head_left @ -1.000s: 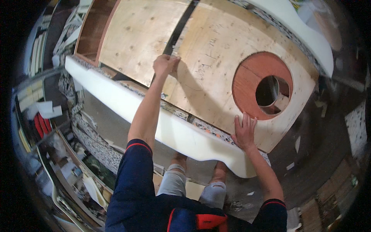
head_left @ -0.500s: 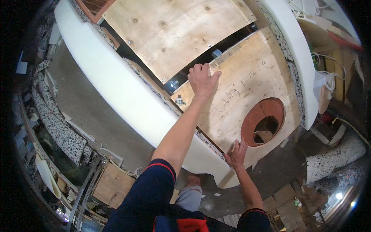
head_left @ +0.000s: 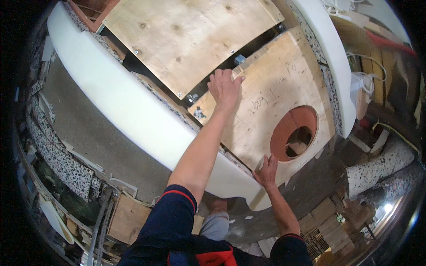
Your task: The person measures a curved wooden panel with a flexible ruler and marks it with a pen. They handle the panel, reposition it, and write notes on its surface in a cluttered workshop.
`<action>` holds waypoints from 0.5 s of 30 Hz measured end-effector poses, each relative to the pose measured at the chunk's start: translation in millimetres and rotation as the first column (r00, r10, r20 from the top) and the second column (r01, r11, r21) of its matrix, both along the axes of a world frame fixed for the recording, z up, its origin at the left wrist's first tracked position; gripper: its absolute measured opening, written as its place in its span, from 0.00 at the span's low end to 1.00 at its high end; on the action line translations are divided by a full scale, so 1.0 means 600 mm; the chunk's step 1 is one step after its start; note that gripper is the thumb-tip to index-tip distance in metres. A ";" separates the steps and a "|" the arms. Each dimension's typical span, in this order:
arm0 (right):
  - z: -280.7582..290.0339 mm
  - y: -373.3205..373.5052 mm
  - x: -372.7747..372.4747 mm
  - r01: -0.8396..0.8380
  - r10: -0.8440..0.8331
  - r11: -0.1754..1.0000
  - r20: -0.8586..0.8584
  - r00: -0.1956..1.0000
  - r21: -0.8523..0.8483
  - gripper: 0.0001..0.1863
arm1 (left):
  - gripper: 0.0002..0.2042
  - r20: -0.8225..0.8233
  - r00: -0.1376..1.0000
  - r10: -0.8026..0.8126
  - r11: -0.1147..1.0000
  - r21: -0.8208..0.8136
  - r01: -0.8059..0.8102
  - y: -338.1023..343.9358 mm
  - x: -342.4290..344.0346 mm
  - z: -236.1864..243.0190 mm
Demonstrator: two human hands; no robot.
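A pale plywood panel [head_left: 253, 128] with handwriting on it lies between two white foam-padded sides. Over its upper edge, at the dark gap, hook the fingers of my left hand [head_left: 224, 91], with the thumb on the top face. My right hand [head_left: 266, 173] rests at the panel's near left edge, fingers stretched out flat, just beside a round reddish-brown lined hole [head_left: 284, 128]. Across the gap sits a second plywood panel [head_left: 191, 40], fixed with screws.
The long white foam side [head_left: 111, 93] curves along the left, and another foam side [head_left: 330, 57] stands on the right. Speckled foam pieces [head_left: 66, 155] lie at far left; a speckled roll [head_left: 379, 170] is at right. White cables [head_left: 366, 82] hang beyond the right side.
The whole view has shifted slightly, so the scene sits a little further left and up. Both hands keep about the same places on the panel.
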State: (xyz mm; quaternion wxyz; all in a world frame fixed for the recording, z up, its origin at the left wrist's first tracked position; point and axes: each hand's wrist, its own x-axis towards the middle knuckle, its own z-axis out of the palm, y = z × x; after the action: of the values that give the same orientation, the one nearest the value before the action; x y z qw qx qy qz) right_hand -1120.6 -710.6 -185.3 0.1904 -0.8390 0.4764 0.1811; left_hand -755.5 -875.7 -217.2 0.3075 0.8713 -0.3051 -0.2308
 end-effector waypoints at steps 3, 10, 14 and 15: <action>0.007 0.003 0.001 0.017 -0.017 1.000 -0.028 0.999 0.007 0.54 | 0.19 -0.015 1.000 -0.013 1.000 -0.001 0.013 0.006 -0.002 0.000; 0.014 0.006 -0.004 0.046 -0.046 0.999 -0.016 0.999 0.003 0.52 | 0.22 0.100 0.995 -0.018 0.993 -0.118 0.029 0.020 -0.006 -0.020; 0.011 0.009 -0.007 0.029 -0.028 0.999 0.023 0.999 -0.039 0.50 | 0.21 0.143 0.989 -0.025 0.987 -0.153 0.047 0.017 -0.001 -0.031; 0.011 0.009 -0.008 0.031 -0.030 0.999 0.027 0.999 -0.042 0.50 | 0.21 0.139 0.990 -0.031 0.988 -0.149 0.051 0.016 0.002 -0.031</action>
State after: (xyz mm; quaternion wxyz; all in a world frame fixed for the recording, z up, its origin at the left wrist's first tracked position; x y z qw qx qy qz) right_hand -1125.4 -705.5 -178.8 0.1814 -0.8378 0.4905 0.1570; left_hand -754.2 -866.2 -235.8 0.3468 0.8525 -0.3599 -0.1532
